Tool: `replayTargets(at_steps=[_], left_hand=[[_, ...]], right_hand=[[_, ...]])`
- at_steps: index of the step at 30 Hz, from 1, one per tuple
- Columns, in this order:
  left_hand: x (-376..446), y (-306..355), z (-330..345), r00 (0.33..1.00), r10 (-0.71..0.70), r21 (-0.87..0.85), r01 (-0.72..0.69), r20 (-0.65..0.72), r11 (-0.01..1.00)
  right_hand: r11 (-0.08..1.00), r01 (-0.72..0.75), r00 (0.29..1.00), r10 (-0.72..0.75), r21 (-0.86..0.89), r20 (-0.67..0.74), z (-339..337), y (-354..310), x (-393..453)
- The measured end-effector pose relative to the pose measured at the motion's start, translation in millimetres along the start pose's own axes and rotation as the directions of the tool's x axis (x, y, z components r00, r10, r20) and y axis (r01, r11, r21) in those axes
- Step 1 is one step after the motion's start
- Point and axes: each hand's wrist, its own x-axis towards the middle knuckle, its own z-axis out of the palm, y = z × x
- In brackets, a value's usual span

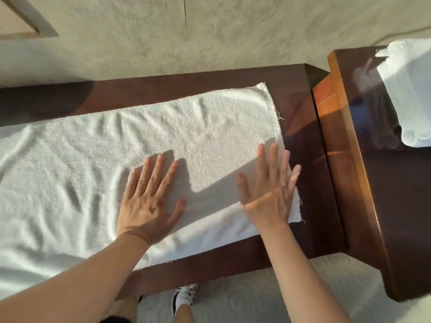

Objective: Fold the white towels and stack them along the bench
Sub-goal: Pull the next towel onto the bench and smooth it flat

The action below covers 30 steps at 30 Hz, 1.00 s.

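Observation:
A long white towel (98,164) lies spread flat along the dark wooden bench (300,108), wrinkled toward the left and running out of view there. My left hand (149,199) presses palm down on the towel near its front edge, fingers apart. My right hand (270,190) lies flat on the towel's right end, its fingertips at the frayed short edge. Neither hand holds anything. A stack of folded white towels (410,94) sits on the raised wooden unit at the far right.
The higher glossy wooden unit (363,183) adjoins the bench on the right. A pale textured wall (186,31) stands behind the bench. Pale patterned carpet (245,297) and my shoe (184,297) show below the bench's front edge.

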Motion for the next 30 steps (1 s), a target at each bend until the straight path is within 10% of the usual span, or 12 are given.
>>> replayTargets(at_steps=[5, 18, 30], left_hand=[[-0.3, -0.5, 1.3, 1.0, 0.014, -0.018, -0.014, -0.028, 1.0], [-3.5, 1.1, 1.4, 0.997, 0.062, -0.047, -0.064, -0.048, 0.997], [117.2, 96.0, -35.6, 0.956, 0.233, -0.346, -0.283, -0.179, 0.895]], right_hand=[[0.97, 0.242, 0.966, -0.239, -0.01, 0.099, 11.4, -12.3, -44.5], [0.939, -0.334, 0.942, 0.334, 0.085, 0.012, -7.1, 20.0, -56.5], [0.876, -0.46, 0.861, 0.48, 0.147, -0.166, -17.8, 29.9, -44.0]])
